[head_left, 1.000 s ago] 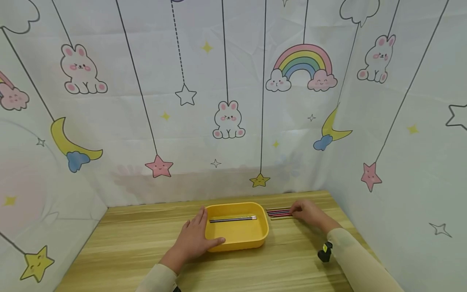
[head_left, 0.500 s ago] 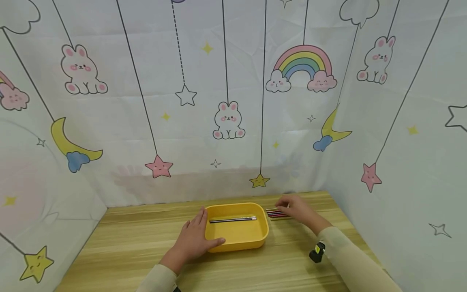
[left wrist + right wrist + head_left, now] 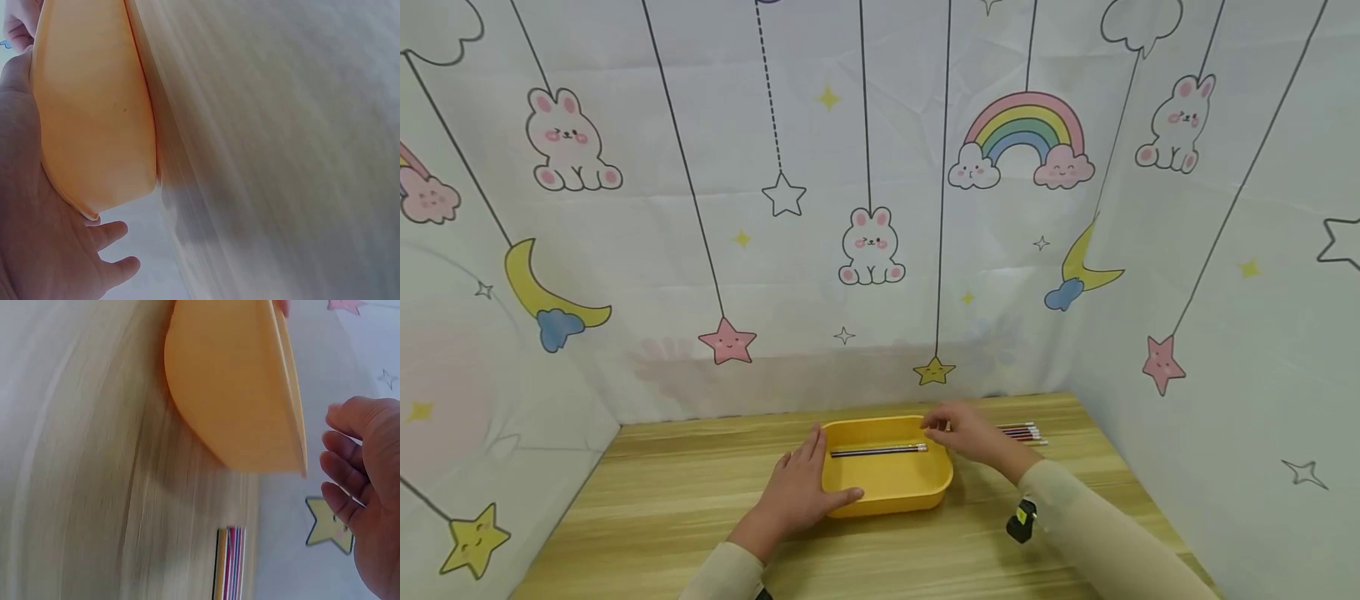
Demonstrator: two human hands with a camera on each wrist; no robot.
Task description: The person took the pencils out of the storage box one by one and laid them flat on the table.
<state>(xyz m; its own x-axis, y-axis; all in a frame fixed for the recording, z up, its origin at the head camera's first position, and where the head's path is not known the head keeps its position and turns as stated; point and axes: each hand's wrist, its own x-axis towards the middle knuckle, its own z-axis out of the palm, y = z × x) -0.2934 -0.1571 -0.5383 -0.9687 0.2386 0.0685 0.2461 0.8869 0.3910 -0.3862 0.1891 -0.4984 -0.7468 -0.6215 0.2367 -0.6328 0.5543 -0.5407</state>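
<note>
A yellow plastic tray (image 3: pixel 887 504) stands on the table, with slim dark pencils (image 3: pixel 880 452) lying lengthwise inside, their pale eraser ends to the right. My left hand (image 3: pixel 797 487) rests along the tray's left end, fingers spread on the far side and thumb over the near rim. Above the right end of the tray hovers my right hand (image 3: pixel 966 429). Its fingers are loosely bent and hold nothing visible; the right wrist view shows the same hand (image 3: pixel 369 481) apart from the tray wall. Behind it, a row of coloured pencils (image 3: pixel 1022 432) lies on the table, partly hidden by the hand.
The wood-patterned table (image 3: pixel 685 500) is bounded at the back by a white curtain (image 3: pixel 805 292) printed with rabbits, stars and moons. Similar cloth closes off both sides. A small black device (image 3: pixel 1021 522) sits at the right wrist.
My right hand has left the row of pencils and moved left to above the tray's right end, uncovering the pencils' eraser ends. My left hand and the tray have stayed put.
</note>
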